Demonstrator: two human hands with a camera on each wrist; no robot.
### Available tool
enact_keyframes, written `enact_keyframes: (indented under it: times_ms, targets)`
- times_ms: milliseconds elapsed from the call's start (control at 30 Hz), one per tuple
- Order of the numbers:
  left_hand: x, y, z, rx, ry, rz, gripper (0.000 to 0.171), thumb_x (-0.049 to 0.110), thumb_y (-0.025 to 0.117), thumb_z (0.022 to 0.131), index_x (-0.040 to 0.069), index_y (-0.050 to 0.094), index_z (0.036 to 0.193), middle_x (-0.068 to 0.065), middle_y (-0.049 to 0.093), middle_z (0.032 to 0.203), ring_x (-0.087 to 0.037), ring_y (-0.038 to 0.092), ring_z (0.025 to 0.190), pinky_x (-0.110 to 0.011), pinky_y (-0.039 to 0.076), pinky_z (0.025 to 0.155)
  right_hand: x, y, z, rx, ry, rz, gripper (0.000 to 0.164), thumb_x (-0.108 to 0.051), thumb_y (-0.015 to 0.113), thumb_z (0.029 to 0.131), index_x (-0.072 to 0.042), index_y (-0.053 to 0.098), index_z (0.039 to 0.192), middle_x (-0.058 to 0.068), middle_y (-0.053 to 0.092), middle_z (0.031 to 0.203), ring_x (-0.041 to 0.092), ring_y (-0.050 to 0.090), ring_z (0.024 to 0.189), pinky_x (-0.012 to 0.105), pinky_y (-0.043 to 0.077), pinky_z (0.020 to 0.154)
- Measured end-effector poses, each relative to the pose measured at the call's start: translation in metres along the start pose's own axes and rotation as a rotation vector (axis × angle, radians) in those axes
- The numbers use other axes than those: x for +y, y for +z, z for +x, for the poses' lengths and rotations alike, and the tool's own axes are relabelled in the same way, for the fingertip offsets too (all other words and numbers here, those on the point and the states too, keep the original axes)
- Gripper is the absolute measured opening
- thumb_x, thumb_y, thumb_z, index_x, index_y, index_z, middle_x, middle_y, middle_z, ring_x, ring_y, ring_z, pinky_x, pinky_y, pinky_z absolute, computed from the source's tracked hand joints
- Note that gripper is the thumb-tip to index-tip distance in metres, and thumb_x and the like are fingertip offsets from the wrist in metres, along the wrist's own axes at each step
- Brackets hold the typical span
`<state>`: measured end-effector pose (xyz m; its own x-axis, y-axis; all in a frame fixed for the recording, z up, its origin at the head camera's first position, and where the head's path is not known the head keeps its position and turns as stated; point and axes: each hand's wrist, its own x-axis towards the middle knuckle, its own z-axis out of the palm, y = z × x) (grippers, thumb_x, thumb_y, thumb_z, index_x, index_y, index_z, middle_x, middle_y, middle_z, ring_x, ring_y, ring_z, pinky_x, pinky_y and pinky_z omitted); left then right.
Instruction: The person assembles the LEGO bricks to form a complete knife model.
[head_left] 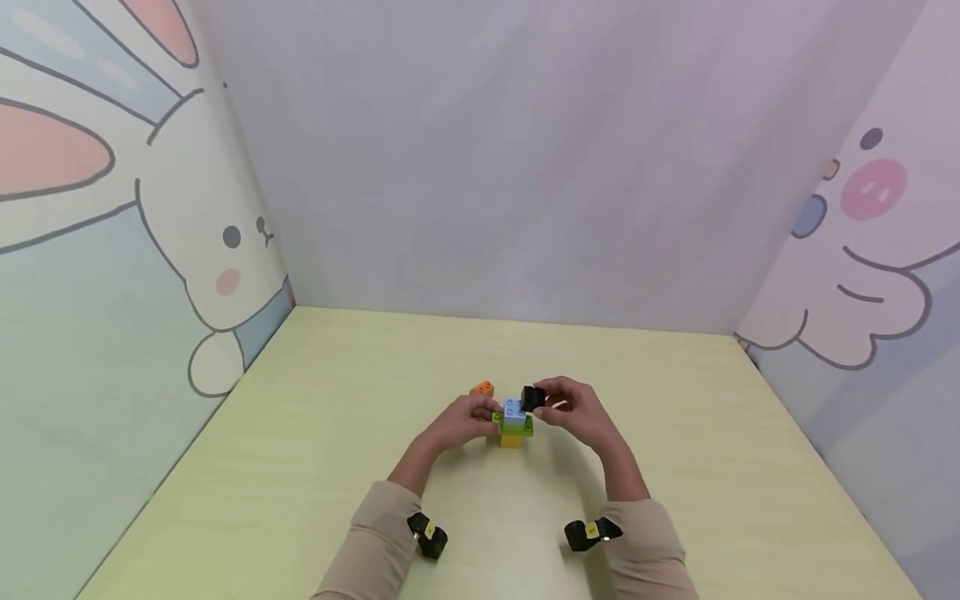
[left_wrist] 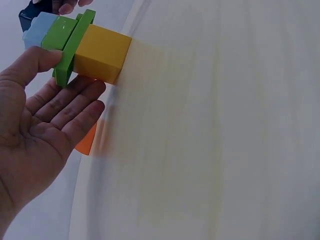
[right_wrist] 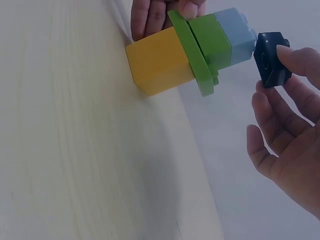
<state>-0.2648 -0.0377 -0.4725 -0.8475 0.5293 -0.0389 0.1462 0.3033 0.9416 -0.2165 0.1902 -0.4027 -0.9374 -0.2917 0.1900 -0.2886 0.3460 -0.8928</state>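
A small stack of building blocks stands upright on the table: a yellow block (right_wrist: 160, 61) at the bottom, a wider green plate (right_wrist: 192, 55), a green block (right_wrist: 211, 42) and a light blue block (head_left: 513, 407) on top. My left hand (head_left: 459, 425) pinches the green plate's left side, its thumb on the edge in the left wrist view. Between thumb and fingers, my right hand (head_left: 583, 414) holds a black block (right_wrist: 271, 59) right at the top of the light blue one, tilted in the head view. Behind my left hand lies an orange piece (head_left: 483, 388), partly hidden by it.
The pale yellow table (head_left: 337, 358) meets a plain light back wall (head_left: 480, 167). Side panels carry a cartoon rabbit (head_left: 202, 250) on the left and another cartoon animal (head_left: 847, 275) on the right. Both wrists wear black cameras over beige sleeves (head_left: 375, 533).
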Motion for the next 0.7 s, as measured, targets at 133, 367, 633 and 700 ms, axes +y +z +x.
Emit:
enact_keyframes:
  times_ms: [133, 367, 633, 700]
  targets:
    - [-0.002, 0.001, -0.002, -0.003, -0.002, 0.007, 0.022, 0.008, 0.066, 0.084, 0.004, 0.062, 0.105, -0.004, 0.063, 0.101, -0.018, 0.059, 0.093, -0.036, 0.048, 0.082, -0.002, 0.005, 0.002, -0.019, -0.010, 0.001, 0.033, 0.002, 0.067, 0.082, 0.007, 0.059, 0.114, 0.016, 0.061, 0.102, 0.031, 0.055, 0.089, 0.030, 0.049, 0.072]
    - [0.007, 0.001, -0.011, -0.013, 0.029, -0.005, 0.023, 0.005, 0.064, 0.085, 0.000, 0.061, 0.106, -0.008, 0.063, 0.102, -0.021, 0.059, 0.093, -0.035, 0.048, 0.080, 0.005, 0.010, 0.006, -0.031, -0.040, 0.000, 0.032, 0.000, 0.069, 0.082, 0.004, 0.061, 0.113, 0.014, 0.062, 0.102, 0.030, 0.056, 0.088, 0.034, 0.049, 0.073]
    - [0.026, -0.002, -0.020, -0.027, 0.029, -0.019, 0.021, 0.001, 0.062, 0.085, -0.003, 0.061, 0.106, -0.009, 0.063, 0.099, -0.021, 0.059, 0.091, -0.035, 0.048, 0.080, 0.027, 0.015, 0.015, -0.038, -0.063, -0.005, 0.032, -0.005, 0.071, 0.080, -0.003, 0.063, 0.111, 0.007, 0.063, 0.100, 0.023, 0.057, 0.086, 0.035, 0.049, 0.071]
    - [0.026, -0.002, -0.020, -0.029, 0.025, -0.019, 0.020, 0.001, 0.062, 0.085, -0.002, 0.061, 0.105, -0.009, 0.063, 0.098, -0.021, 0.059, 0.091, -0.035, 0.048, 0.080, 0.027, 0.016, 0.015, -0.043, -0.067, -0.006, 0.032, -0.006, 0.072, 0.080, -0.003, 0.064, 0.111, 0.006, 0.063, 0.100, 0.023, 0.056, 0.086, 0.034, 0.049, 0.071]
